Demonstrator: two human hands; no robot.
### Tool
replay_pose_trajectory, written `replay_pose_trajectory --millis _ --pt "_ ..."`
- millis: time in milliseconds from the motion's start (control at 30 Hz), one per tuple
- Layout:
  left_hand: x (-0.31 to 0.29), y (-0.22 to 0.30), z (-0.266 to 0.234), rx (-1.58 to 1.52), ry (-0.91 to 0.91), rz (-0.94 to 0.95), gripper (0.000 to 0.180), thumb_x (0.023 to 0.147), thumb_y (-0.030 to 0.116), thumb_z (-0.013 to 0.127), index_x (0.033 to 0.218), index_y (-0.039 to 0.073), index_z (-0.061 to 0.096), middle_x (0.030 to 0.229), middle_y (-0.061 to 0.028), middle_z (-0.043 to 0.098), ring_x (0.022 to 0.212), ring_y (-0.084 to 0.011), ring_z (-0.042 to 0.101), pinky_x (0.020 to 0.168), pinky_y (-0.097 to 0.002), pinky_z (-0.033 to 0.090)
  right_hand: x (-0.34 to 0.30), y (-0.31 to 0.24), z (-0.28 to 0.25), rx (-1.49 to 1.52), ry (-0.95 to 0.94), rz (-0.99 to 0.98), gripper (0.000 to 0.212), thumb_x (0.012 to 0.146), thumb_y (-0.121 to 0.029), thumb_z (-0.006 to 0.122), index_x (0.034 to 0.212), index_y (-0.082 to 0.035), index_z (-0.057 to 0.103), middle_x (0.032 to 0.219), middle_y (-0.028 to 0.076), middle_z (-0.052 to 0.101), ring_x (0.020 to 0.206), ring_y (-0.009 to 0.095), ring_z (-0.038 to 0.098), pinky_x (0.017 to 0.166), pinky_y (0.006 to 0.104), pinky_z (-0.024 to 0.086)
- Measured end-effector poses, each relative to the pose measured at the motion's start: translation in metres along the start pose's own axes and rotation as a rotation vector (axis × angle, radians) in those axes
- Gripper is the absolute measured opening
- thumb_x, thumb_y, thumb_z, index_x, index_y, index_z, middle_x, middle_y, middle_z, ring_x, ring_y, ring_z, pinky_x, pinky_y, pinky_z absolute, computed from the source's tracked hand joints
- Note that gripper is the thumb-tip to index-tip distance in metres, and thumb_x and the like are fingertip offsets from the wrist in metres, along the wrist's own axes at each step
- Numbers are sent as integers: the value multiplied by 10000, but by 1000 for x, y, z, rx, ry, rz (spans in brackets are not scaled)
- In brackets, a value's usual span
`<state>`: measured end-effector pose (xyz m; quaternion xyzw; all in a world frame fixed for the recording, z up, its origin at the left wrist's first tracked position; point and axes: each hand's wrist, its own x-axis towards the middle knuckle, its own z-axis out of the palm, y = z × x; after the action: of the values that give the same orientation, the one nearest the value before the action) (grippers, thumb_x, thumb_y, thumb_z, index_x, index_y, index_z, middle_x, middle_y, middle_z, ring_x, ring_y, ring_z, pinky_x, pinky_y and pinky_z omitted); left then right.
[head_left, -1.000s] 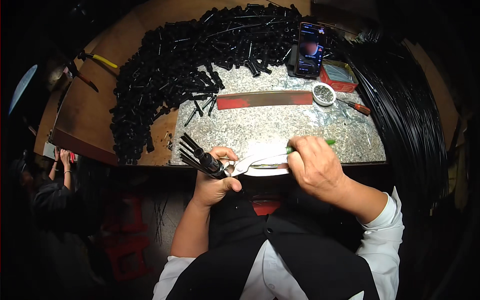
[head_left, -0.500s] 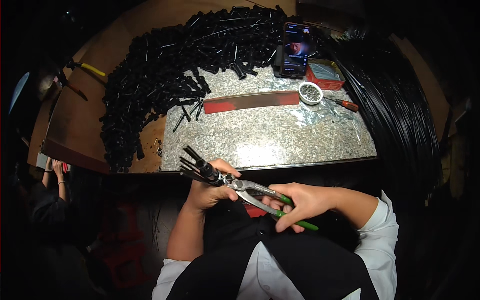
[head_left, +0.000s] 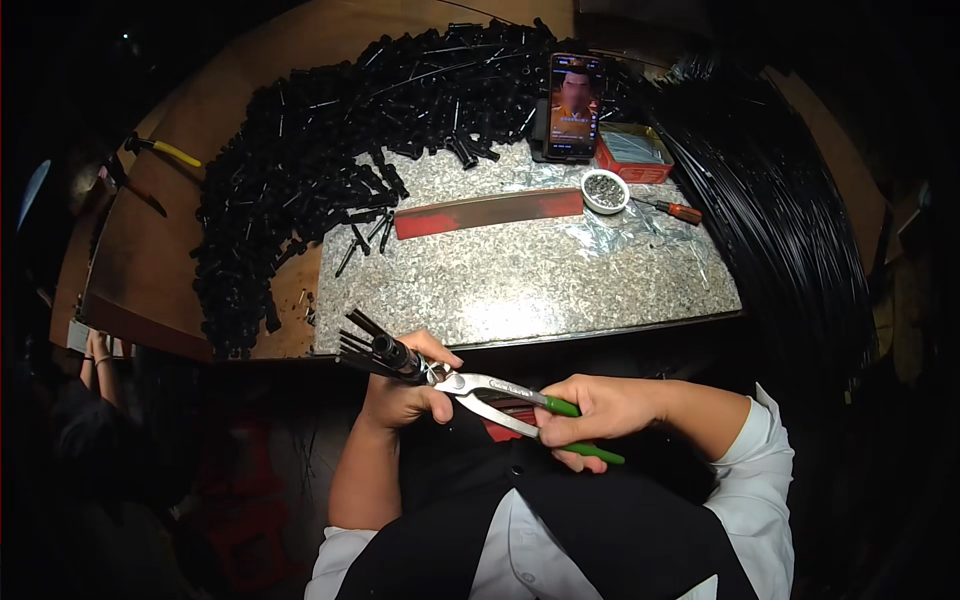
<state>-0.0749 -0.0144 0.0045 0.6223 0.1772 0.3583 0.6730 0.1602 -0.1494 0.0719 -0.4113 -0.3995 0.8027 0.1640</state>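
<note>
My left hand (head_left: 408, 400) is closed around a black tubular part (head_left: 398, 356) with several thin black rods (head_left: 362, 335) fanning out of its far left end. At the part's near end, the jaws of silver pincers (head_left: 485, 383) with green grips meet a thin bit of light wire. I cannot tell whether the jaws are fully closed on it. My right hand (head_left: 605, 408) holds the pincers by their handles, which stand apart. Both hands are in front of the table's near edge, above my lap.
A stone slab (head_left: 480, 280) bears a long red-edged bar (head_left: 490, 213), a white bowl of small metal bits (head_left: 606, 192), a screwdriver (head_left: 680, 212), a red box (head_left: 635, 165) and a phone (head_left: 574, 110). Black parts (head_left: 290, 150) heap behind; black rods (head_left: 780, 190) lie right. Someone's hands (head_left: 100, 350) show far left.
The tabletop has shifted slightly left in the picture. My hands, the black part and the pincers have moved a little left and down together. The phone's picture is different.
</note>
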Motion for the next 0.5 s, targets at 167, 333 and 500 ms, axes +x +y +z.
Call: replay_pose_trajectory --millis 167,333,500 --pt "6 7 5 31 120 -25 566 456 296 925 854 16 635 783 -10 582 739 -109 538 678 -247 409 5 3 9 -929 649 -518 416 820 -214 720 1081 -6 471 846 162 578 704 299 628 613 370 495" --pt "10 8 4 -55 72 -45 547 491 257 929 866 33 599 740 29 541 686 -77 499 640 -213 393 11 17 -18 -1423 818 -724 239 867 -146 621 1027 11 540 828 153 619 693 280 619 625 357 501" --pt "13 16 9 20 57 -125 803 354 581 826 873 8 610 736 4 583 674 -71 527 595 -205 380 10 18 -15 98 -8 -61 146 933 -159 553 901 -29 493 716 115 626 544 169 617 516 272 486"
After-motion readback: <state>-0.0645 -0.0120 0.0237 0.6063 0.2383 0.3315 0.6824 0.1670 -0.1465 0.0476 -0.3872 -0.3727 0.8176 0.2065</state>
